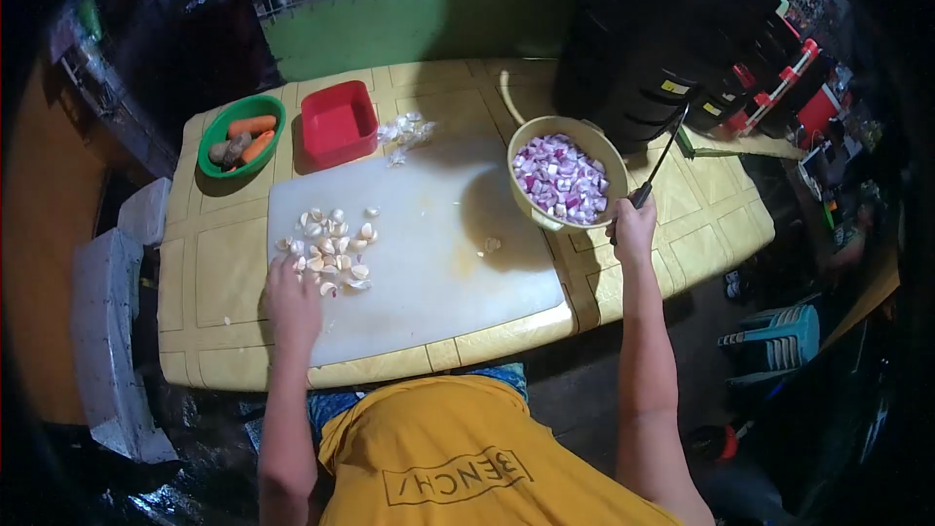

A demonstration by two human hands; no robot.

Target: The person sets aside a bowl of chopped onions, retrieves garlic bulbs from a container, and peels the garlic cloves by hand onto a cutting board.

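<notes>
My left hand (292, 300) rests at the left edge of a white cutting board (419, 312), its fingers reaching over the near-left side of a loose pile of garlic cloves (334, 245). The fingers look apart, with nothing visible gripped in them. My right hand (635, 229) is closed round the black handle of a knife (667, 151), its blade pointing up and away. Just left of that hand, a cream handled bowl (542, 217) full of chopped purple onion (560, 178) sits over the board's right side. I cannot tell whether the hand touches its rim.
At the back left are a green basin (211, 138) with carrots (253, 125) and a red square container (338, 125). Garlic skins (407, 129) lie beside it. Large black drums (623, 58) stand behind the table, whose cover (219, 292) is yellow. Blue stools (794, 334) are stacked at right.
</notes>
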